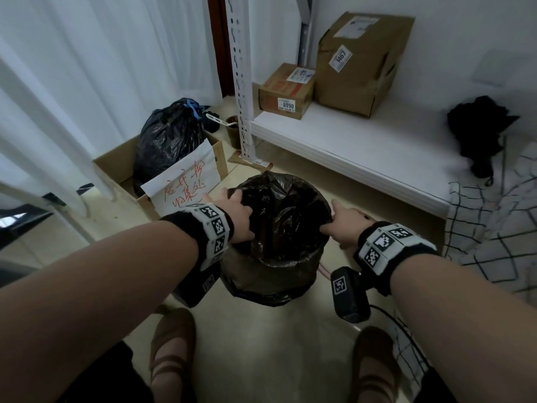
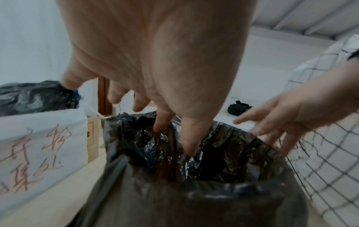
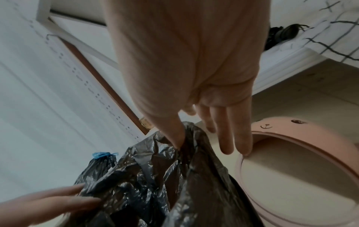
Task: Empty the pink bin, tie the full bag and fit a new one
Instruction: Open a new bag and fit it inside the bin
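1. The pink bin [image 3: 303, 155] is seen standing on the floor between the person's feet and a low white shelf [image 1: 348, 146]; in the head view its wall is almost wholly covered by the liner.
2. A new black bag [image 1: 279, 216] is draped into the bin, its edge folded down over the rim on the near and left sides; on the right side, as the right-wrist view shows, the pink rim is bare and the film is gathered away from it.
3. The left hand [image 1: 236, 216] is placed at the left rim. Its thumb and one finger are pressed down into the crumpled film inside the bin, the other fingers being spread and fairly straight; nothing is seen clenched in it.
4. The right hand [image 1: 345, 225] is placed at the right rim. Its thumb is tucked into a fold of the bag while the remaining fingers are held straight, two fingertips [image 3: 246, 152] touching the bare pink rim.
5. A full black bag [image 1: 168, 141], closed at the neck with a blue tie [image 1: 193, 107], is seen sitting in an open cardboard box [image 1: 116, 167] to the left of the bin, behind a white sheet with red handwriting [image 1: 183, 181].
6. Two taped cardboard parcels [image 1: 360, 62] and a dark crumpled item [image 1: 476, 132] are seen on the shelf.
7. A grid-patterned white cloth [image 1: 494, 222] is seen at the right edge.
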`<control>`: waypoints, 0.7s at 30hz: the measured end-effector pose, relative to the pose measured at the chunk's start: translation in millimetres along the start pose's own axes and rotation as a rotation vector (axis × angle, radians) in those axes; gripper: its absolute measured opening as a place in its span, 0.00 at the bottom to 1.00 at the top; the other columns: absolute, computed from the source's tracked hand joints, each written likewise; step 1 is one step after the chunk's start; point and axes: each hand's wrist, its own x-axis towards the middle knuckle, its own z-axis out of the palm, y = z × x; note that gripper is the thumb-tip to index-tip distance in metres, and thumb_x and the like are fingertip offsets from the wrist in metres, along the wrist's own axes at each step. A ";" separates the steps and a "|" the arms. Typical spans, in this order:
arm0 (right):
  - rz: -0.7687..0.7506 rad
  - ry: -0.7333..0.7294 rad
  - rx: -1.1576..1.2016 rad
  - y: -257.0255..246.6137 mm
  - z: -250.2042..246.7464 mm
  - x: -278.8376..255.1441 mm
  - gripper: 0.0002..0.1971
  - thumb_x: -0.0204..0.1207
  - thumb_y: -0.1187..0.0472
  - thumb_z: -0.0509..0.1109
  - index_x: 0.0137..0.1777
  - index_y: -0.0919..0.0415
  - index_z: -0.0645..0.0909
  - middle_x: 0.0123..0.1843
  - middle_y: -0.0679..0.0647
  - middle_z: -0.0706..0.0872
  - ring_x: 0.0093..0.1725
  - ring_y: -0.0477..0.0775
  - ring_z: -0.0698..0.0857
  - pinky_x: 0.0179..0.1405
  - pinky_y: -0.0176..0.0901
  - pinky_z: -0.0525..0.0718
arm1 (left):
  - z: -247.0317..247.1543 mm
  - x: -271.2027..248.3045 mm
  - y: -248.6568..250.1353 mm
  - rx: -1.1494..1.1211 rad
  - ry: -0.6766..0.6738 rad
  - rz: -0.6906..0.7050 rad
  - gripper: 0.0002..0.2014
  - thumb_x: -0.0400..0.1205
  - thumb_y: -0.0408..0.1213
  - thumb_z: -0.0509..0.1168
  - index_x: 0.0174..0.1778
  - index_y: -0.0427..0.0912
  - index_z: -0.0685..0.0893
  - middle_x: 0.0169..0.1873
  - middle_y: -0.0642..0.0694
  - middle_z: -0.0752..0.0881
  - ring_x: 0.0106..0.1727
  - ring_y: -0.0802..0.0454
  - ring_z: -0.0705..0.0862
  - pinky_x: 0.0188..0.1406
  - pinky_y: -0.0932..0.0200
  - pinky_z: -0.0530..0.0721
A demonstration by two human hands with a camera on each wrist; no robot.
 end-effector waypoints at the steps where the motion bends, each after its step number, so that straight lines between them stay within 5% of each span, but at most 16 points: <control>1: 0.035 -0.018 0.073 1.9 2.2 0.8 0.27 0.77 0.59 0.66 0.75 0.63 0.64 0.58 0.62 0.84 0.51 0.60 0.86 0.48 0.51 0.88 | -1.8 -3.6 2.6 -0.032 -0.027 -0.016 0.35 0.80 0.61 0.56 0.82 0.53 0.57 0.83 0.41 0.44 0.83 0.32 0.49 0.77 0.29 0.59; 5: 0.061 -0.118 0.371 3.7 8.2 0.9 0.21 0.78 0.69 0.65 0.72 0.66 0.72 0.67 0.66 0.82 0.53 0.60 0.86 0.44 0.47 0.88 | -2.2 -11.0 12.9 -0.071 -0.074 0.013 0.35 0.84 0.57 0.54 0.83 0.42 0.55 0.82 0.36 0.52 0.81 0.36 0.61 0.79 0.49 0.60; 7: 0.075 -0.162 0.452 6.4 6.8 1.9 0.16 0.80 0.67 0.62 0.67 0.64 0.74 0.63 0.64 0.83 0.58 0.64 0.87 0.53 0.52 0.88 | 0.8 -6.7 14.6 -0.113 -0.050 -0.004 0.36 0.82 0.58 0.57 0.82 0.44 0.57 0.82 0.36 0.51 0.82 0.33 0.56 0.82 0.44 0.58; 9: 0.065 -0.137 0.463 14.4 6.9 6.1 0.09 0.81 0.62 0.61 0.59 0.60 0.76 0.58 0.61 0.83 0.51 0.62 0.89 0.48 0.53 0.89 | -0.5 -1.0 16.3 -0.154 0.022 0.033 0.35 0.80 0.58 0.59 0.81 0.46 0.61 0.81 0.35 0.54 0.81 0.30 0.53 0.81 0.38 0.58; 12: 0.075 0.046 0.285 39.5 8.1 20.9 0.10 0.72 0.56 0.62 0.48 0.57 0.82 0.52 0.62 0.88 0.41 0.60 0.90 0.41 0.53 0.91 | -15.3 1.9 24.9 -0.271 0.124 0.158 0.29 0.80 0.52 0.61 0.76 0.44 0.70 0.72 0.37 0.70 0.73 0.36 0.71 0.71 0.42 0.75; 15: 0.132 0.119 0.076 54.3 1.8 20.3 0.15 0.75 0.61 0.60 0.56 0.63 0.84 0.55 0.65 0.87 0.51 0.64 0.87 0.54 0.49 0.86 | -31.3 13.0 39.4 -0.378 0.250 0.242 0.27 0.80 0.48 0.62 0.75 0.44 0.72 0.69 0.39 0.75 0.68 0.40 0.77 0.67 0.45 0.79; 18: 0.214 0.168 -0.002 73.0 -2.5 26.7 0.17 0.80 0.59 0.60 0.66 0.60 0.81 0.64 0.61 0.85 0.58 0.61 0.85 0.56 0.43 0.80 | -43.4 24.6 53.5 -0.420 0.308 0.285 0.27 0.80 0.47 0.61 0.76 0.45 0.71 0.69 0.39 0.75 0.70 0.40 0.75 0.70 0.46 0.76; 21: 0.271 0.171 -0.012 88.5 -6.0 39.4 0.18 0.82 0.54 0.59 0.64 0.62 0.82 0.63 0.61 0.85 0.60 0.61 0.84 0.52 0.43 0.79 | -53.1 38.6 64.2 -0.436 0.359 0.330 0.26 0.79 0.46 0.62 0.73 0.44 0.73 0.68 0.39 0.78 0.70 0.40 0.76 0.71 0.47 0.75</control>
